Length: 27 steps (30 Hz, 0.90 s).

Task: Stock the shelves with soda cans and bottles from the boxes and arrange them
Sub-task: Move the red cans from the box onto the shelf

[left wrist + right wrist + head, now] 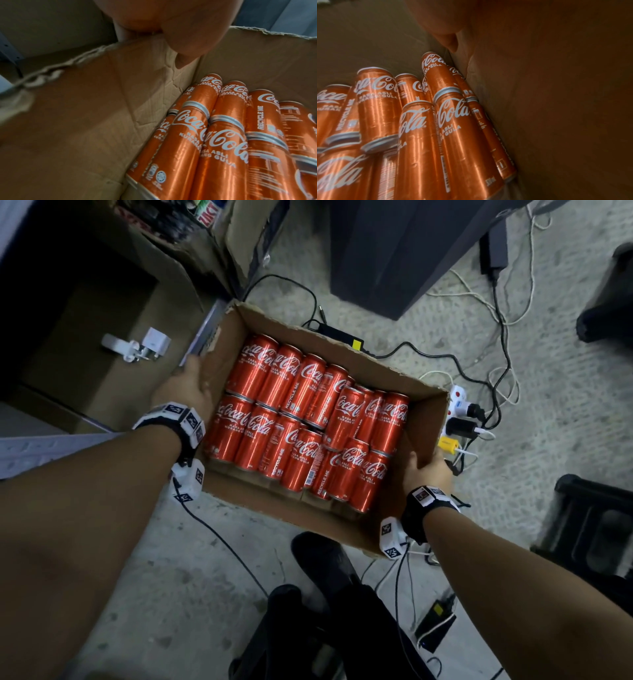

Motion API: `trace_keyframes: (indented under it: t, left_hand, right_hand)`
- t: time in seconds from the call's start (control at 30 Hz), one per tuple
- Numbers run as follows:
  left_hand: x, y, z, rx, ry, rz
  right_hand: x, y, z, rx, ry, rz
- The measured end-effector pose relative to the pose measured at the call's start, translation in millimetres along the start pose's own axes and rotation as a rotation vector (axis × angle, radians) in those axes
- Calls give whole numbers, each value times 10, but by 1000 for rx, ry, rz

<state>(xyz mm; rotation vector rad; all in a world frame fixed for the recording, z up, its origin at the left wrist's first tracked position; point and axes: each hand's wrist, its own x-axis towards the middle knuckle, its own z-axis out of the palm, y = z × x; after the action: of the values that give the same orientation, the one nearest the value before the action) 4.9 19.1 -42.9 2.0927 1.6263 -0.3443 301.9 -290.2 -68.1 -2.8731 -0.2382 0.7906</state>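
An open cardboard box (pixel 424 419) sits in the middle of the head view, filled with several red Coca-Cola cans (pixel 301 419) lying on their sides in two rows. My left hand (pixel 190 386) grips the box's left wall (pixel 96 108), thumb (pixel 185 44) inside and fingers outside. My right hand (pixel 426 470) grips the right wall (pixel 556 108), with its thumb (pixel 448 40) inside above the cans (pixel 419 121). The cans (pixel 223 142) lie close below my left palm. I cannot tell whether the box rests on the floor or is lifted.
A second, larger cardboard box (pixel 113 313) with a white clip-like object (pixel 137 347) stands at the left. A power strip (pixel 462 405), chargers and cables (pixel 500 313) litter the grey floor at the right. A dark cabinet (pixel 404 251) stands behind. My shoe (pixel 325 563) is below the box.
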Motion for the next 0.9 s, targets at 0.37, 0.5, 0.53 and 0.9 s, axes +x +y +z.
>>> trace_keyframes:
  t: [0.37, 0.5, 0.53, 0.9]
  left_hand:
    - [159, -231, 258, -427, 53, -131]
    - [153, -274, 373, -394, 126, -71]
    - [154, -291, 380, -373, 141, -33]
    - [-163, -633, 365, -259, 126, 47]
  right_hand:
    - [13, 77, -46, -113, 3, -67]
    - [13, 97, -31, -106, 16, -109]
    - [17, 106, -30, -104, 19, -120]
    - [122, 110, -65, -115, 9, -224]
